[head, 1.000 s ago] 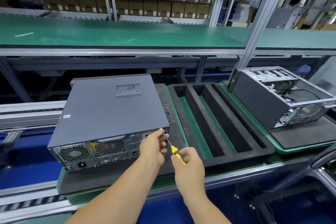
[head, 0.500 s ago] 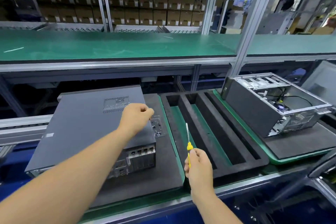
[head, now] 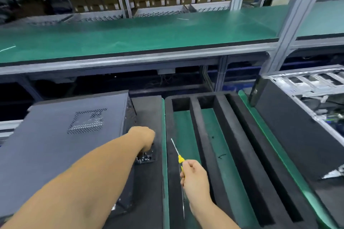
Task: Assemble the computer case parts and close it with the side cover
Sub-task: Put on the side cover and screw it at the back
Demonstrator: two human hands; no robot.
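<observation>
A closed grey computer case point(head: 61, 141) with its side cover on lies flat on a black foam pad at the left. Beside its right edge is a small recess with screws point(head: 146, 157). My left hand point(head: 144, 137) is over that recess with its fingers curled down into it; whether it pinches a screw is hidden. My right hand point(head: 194, 174) grips a yellow-handled screwdriver point(head: 176, 151), its thin shaft pointing up and away over the edge of the foam tray.
A black foam tray point(head: 219, 154) with long green-bottomed slots fills the middle. An open computer case point(head: 301, 117) with exposed metal frame sits at the right. A green shelf point(head: 149, 33) runs across behind, with a grey upright post point(head: 290, 24) at the right.
My left hand left the case's rear corner and went to the screw recess. My right hand drew back with the screwdriver. The view came closer and shifted left.
</observation>
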